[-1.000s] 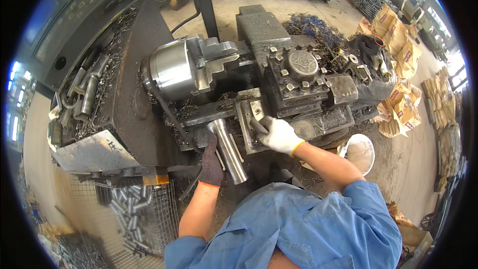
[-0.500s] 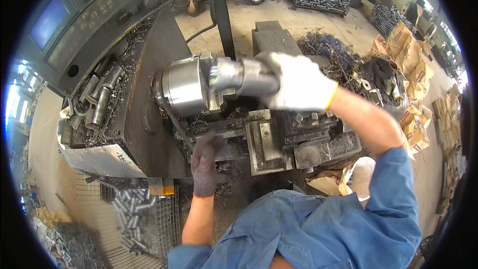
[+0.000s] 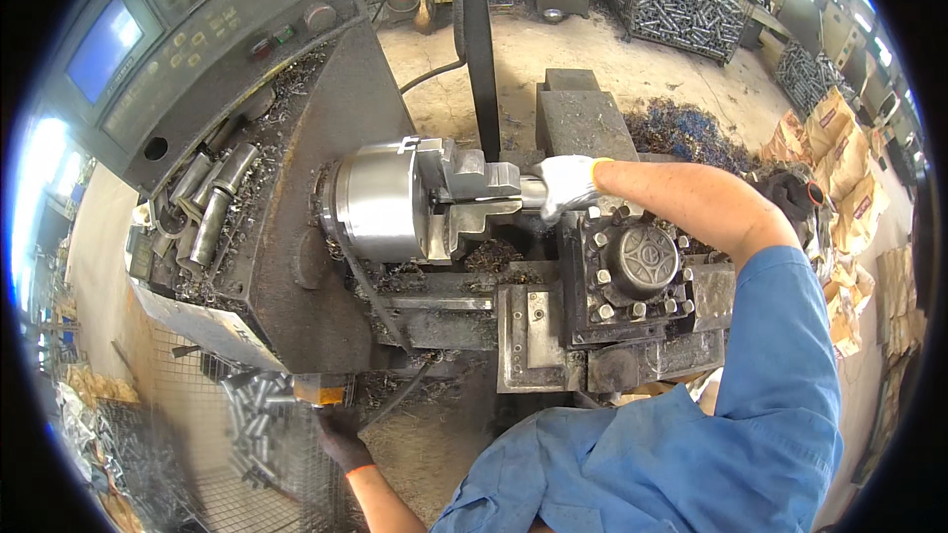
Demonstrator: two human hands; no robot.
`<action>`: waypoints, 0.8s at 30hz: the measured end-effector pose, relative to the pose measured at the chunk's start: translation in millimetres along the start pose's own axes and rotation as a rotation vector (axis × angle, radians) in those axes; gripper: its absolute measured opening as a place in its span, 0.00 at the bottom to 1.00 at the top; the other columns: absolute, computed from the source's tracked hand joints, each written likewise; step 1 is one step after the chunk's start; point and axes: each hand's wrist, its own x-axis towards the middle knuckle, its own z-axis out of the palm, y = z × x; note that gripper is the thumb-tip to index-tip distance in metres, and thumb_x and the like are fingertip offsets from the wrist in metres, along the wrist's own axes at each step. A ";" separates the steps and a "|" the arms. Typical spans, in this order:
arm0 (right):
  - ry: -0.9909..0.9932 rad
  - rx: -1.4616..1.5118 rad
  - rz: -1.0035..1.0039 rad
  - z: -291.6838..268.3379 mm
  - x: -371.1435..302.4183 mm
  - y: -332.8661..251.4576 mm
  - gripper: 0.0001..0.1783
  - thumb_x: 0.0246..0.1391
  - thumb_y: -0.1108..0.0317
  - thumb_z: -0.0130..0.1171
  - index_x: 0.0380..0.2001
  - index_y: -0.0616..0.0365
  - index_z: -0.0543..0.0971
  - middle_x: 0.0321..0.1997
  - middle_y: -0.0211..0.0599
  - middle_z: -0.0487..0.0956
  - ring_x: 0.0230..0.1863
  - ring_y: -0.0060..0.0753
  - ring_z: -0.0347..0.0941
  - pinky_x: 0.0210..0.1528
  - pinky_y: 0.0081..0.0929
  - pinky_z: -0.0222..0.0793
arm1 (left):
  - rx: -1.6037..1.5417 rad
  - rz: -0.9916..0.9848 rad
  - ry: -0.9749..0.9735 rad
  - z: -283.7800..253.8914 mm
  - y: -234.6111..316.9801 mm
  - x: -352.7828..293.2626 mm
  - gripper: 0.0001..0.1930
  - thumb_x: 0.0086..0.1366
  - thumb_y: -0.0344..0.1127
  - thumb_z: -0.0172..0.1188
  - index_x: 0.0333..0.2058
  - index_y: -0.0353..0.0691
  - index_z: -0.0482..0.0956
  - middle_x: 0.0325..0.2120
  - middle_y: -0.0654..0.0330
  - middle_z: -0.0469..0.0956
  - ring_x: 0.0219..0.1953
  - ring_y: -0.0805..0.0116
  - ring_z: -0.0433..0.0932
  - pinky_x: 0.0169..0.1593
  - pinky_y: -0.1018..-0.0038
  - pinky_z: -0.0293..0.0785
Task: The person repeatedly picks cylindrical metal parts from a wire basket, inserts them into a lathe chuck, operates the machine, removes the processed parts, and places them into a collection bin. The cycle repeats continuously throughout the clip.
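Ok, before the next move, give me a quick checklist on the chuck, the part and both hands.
1. Metal cylinder lined up with the chuck: ok, it reaches in between the jaws.
2. Jaws tight on it: cannot tell, the pictures don't show clamping force.
3. Right hand off the part: not ok, the white glove is on its outer end.
4. Left hand away from the chuck: ok, it is low, near the orange block; whether it touches anything, cannot tell.
5. Chips cleared from below the chuck: not ok, a pile lies there.
6. Control screen lit: ok.
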 end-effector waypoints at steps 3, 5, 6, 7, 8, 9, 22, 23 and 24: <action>-0.038 0.172 -0.045 -9.1 -2.3 -1.1 0.46 0.37 0.48 0.74 0.60 0.63 0.78 0.48 0.57 0.87 0.48 0.54 0.84 0.51 0.44 0.79 | -0.124 -0.169 -0.173 -10.5 8.1 14.1 0.22 0.77 0.59 0.54 0.33 0.48 0.75 0.22 0.68 0.70 0.25 0.67 0.70 0.32 0.69 0.69; -0.090 -0.116 0.062 -12.1 -8.0 -1.3 0.34 0.38 0.44 0.79 0.40 0.62 0.88 0.37 0.53 0.88 0.41 0.52 0.86 0.45 0.45 0.79 | -0.221 -0.322 -0.212 -16.3 13.0 20.1 0.20 0.76 0.58 0.57 0.35 0.47 0.79 0.24 0.67 0.74 0.24 0.66 0.70 0.29 0.67 0.68; -0.184 -0.337 0.202 -13.6 -9.8 -0.9 0.29 0.38 0.47 0.77 0.37 0.61 0.89 0.37 0.54 0.88 0.40 0.52 0.86 0.45 0.44 0.79 | -0.177 -0.283 -0.230 -19.3 15.0 22.0 0.20 0.76 0.58 0.57 0.35 0.47 0.79 0.23 0.68 0.73 0.23 0.66 0.69 0.29 0.68 0.67; -0.093 -0.271 0.155 -9.9 -10.2 -2.5 0.24 0.39 0.50 0.76 0.31 0.62 0.89 0.37 0.55 0.88 0.40 0.53 0.86 0.45 0.44 0.79 | -0.118 -0.248 -0.166 -19.9 15.6 25.1 0.20 0.76 0.58 0.57 0.34 0.48 0.79 0.22 0.68 0.73 0.22 0.66 0.68 0.28 0.68 0.66; -0.032 -0.193 0.107 -8.7 -9.1 -3.4 0.26 0.39 0.52 0.75 0.37 0.62 0.89 0.39 0.56 0.88 0.41 0.53 0.86 0.46 0.44 0.79 | -0.057 -0.192 -0.209 -21.5 16.2 26.3 0.20 0.76 0.57 0.56 0.34 0.48 0.78 0.22 0.68 0.72 0.21 0.66 0.68 0.28 0.69 0.66; -0.011 -0.119 0.070 -4.9 -6.6 -5.6 0.28 0.40 0.54 0.74 0.42 0.62 0.88 0.40 0.56 0.88 0.42 0.53 0.86 0.47 0.44 0.79 | -0.081 -0.220 -0.124 -20.1 15.3 29.1 0.19 0.77 0.57 0.56 0.34 0.48 0.78 0.21 0.68 0.72 0.20 0.67 0.68 0.28 0.69 0.66; 0.693 0.358 -0.088 0.0 -159.9 -74.6 0.26 0.58 0.60 0.66 0.59 0.56 0.81 0.55 0.46 0.86 0.53 0.41 0.86 0.57 0.38 0.81 | 0.485 0.930 0.003 54.5 60.0 -50.2 0.28 0.80 0.51 0.49 0.62 0.29 0.72 0.56 0.47 0.77 0.60 0.52 0.77 0.63 0.56 0.76; 0.731 0.363 -0.173 13.0 -183.4 -87.2 0.23 0.57 0.62 0.66 0.55 0.56 0.83 0.52 0.45 0.87 0.49 0.38 0.87 0.52 0.37 0.84 | 0.562 1.244 -0.060 73.9 75.8 -61.0 0.28 0.80 0.50 0.48 0.63 0.28 0.72 0.59 0.45 0.76 0.64 0.49 0.75 0.67 0.53 0.74; 0.812 0.370 -0.165 28.8 -203.2 -100.1 0.19 0.56 0.63 0.64 0.49 0.58 0.85 0.50 0.44 0.88 0.47 0.37 0.87 0.51 0.35 0.84 | 0.579 1.348 -0.149 98.9 94.1 -68.6 0.27 0.79 0.46 0.49 0.63 0.27 0.72 0.58 0.44 0.77 0.64 0.47 0.75 0.69 0.51 0.71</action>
